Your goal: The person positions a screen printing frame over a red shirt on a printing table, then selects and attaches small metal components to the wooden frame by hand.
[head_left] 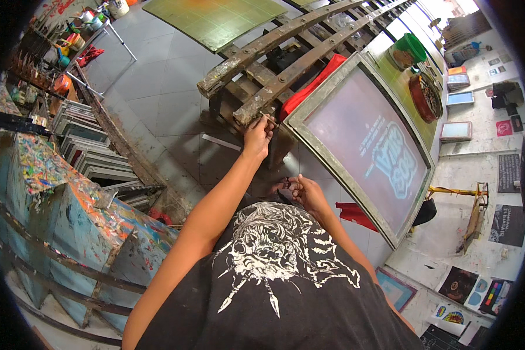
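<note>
My left hand [259, 135] reaches up to the end of a worn beam [252, 108] on a slatted rack, its fingers closed on something small that I cannot make out. Lower and to the right, my right hand [306, 192] is in front of my dark printed shirt [274, 309], fingers loosely curled and apart, with nothing visible in them. Beside both hands a tilted screen frame [351, 196] with pale lettering rests at the rack. Red cloth [303, 90] hangs between the beam and that frame.
A green board [198, 23], round brown container [424, 96] and green container [406, 51] sit above. At left are stacked frames [87, 140], a paint-spattered blue surface [46, 227] and a stand with pots [116, 44]. A white wall [466, 157] runs along the right.
</note>
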